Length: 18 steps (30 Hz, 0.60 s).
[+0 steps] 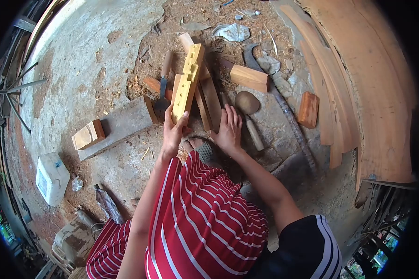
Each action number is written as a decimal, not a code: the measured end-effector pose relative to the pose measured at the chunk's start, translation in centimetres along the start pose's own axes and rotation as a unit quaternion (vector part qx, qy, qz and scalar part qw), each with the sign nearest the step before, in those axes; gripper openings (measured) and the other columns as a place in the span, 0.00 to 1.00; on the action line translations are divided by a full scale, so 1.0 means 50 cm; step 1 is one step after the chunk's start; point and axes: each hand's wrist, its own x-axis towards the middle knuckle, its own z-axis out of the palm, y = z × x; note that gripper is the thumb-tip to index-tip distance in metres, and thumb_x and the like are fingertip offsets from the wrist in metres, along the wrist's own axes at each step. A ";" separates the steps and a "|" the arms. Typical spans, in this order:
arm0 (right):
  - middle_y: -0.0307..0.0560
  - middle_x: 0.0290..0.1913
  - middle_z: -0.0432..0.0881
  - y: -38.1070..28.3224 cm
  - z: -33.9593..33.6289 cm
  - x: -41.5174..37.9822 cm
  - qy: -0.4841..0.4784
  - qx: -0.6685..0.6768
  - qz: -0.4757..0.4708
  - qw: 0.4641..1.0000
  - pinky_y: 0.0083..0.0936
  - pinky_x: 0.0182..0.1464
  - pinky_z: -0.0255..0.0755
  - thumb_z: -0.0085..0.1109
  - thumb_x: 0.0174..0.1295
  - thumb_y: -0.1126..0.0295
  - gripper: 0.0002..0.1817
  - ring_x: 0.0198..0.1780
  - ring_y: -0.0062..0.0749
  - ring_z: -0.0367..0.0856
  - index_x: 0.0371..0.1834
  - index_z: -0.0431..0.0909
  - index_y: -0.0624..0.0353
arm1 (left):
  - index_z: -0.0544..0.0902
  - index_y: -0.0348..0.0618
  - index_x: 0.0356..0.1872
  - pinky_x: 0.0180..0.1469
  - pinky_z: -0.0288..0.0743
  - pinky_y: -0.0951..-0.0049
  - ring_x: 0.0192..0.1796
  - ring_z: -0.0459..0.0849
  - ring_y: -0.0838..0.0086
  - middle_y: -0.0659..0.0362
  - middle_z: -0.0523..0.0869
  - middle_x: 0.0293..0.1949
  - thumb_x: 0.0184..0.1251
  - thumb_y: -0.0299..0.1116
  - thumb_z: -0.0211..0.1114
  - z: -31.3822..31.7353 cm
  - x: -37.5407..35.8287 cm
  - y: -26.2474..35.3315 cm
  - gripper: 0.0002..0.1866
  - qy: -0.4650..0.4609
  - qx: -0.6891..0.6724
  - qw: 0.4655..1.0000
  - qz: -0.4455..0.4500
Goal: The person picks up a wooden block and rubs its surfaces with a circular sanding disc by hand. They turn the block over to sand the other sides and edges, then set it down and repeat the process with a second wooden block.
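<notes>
My left hand (173,132) is closed around the lower end of a yellow carved wooden block (184,93), which is raised and tilted over the work area. The block has a stepped notch near its middle and several small holes along its face. My right hand (228,126) reaches down low, fingers stretched forward and nothing visibly gripped. Its fingertips lie beside the long wooden pieces (211,100) and right at a thin dark handle (224,98). Close to its right are a round brown stone-like object (247,102) and a wooden tool handle (254,135).
A blade with a wooden handle (166,67) lies beyond the grey beam (121,125), which bears a small wood block (89,134). Rightward lie another wooden block (249,78), a curved-blade tool with a long handle (291,116), a reddish block (308,109) and planks (337,107). A white jug (51,179) stands left.
</notes>
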 end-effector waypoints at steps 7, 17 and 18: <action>0.59 0.61 0.73 0.024 -0.097 0.027 0.035 0.078 0.059 0.995 0.42 0.64 0.65 0.69 0.45 0.70 0.41 0.64 0.52 0.72 0.65 0.61 0.62 | 0.75 0.48 0.51 0.36 0.78 0.70 0.22 0.70 0.81 0.61 0.76 0.29 0.70 0.53 0.58 -0.027 -0.020 0.014 0.20 0.056 -0.271 0.951 -0.137; 0.54 0.53 0.82 0.109 -0.236 -0.035 -0.127 0.755 0.299 0.570 0.22 0.38 0.74 0.49 0.62 0.59 0.28 0.45 0.35 0.85 0.62 0.71 0.66 | 0.63 0.41 0.63 0.33 0.78 0.71 0.15 0.64 0.80 0.46 0.85 0.37 0.75 0.54 0.52 -0.033 -0.014 0.055 0.29 -0.126 -0.142 0.961 -0.202; 0.55 0.55 0.81 0.106 -0.240 -0.053 -0.117 0.750 0.292 0.582 0.21 0.37 0.74 0.48 0.63 0.59 0.29 0.45 0.33 0.84 0.63 0.70 0.67 | 0.63 0.41 0.63 0.33 0.78 0.71 0.15 0.64 0.80 0.46 0.85 0.37 0.75 0.54 0.52 -0.024 -0.021 0.061 0.29 -0.129 -0.141 0.961 -0.200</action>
